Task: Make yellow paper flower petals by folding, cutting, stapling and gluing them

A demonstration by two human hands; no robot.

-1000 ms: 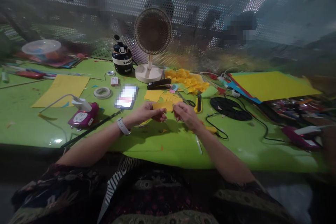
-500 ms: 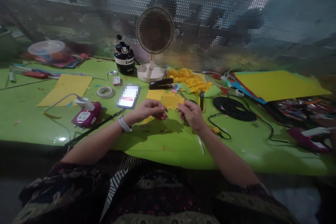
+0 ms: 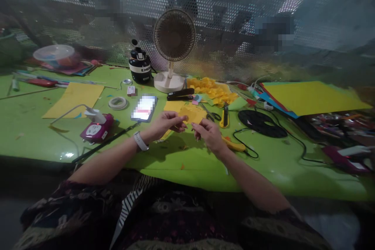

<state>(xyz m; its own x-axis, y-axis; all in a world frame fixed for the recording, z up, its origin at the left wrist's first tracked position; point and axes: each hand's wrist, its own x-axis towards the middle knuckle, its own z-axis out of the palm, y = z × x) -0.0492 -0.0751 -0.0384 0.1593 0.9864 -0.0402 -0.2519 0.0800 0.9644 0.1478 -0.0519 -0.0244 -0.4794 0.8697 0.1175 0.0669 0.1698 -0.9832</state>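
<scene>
Between my hands, a small piece of yellow paper (image 3: 193,114) is held up over the green table. My left hand (image 3: 168,123) pinches its left edge between thumb and fingertips. At the lower right edge, my right hand (image 3: 208,133) closes its fingers on the same piece. More yellow paper (image 3: 173,105) lies flat just behind. Scissors (image 3: 214,116) and a yellow box cutter (image 3: 225,116) rest to the right of the held piece. A black stapler (image 3: 180,94) lies beyond it, in front of a heap of yellow-orange paper petals (image 3: 213,90).
A fan (image 3: 174,39) and a black bottle (image 3: 140,66) stand at the back. Left are a phone (image 3: 144,107), a tape roll (image 3: 117,102), a purple power adapter (image 3: 97,128) and a yellow sheet (image 3: 76,99). Right are a black disc (image 3: 258,122) and stacked coloured sheets (image 3: 316,95).
My right hand has moved left and slightly down along the yellow paper, which now tilts. The scissors and box cutter show more fully. My left hand stays almost in place.
</scene>
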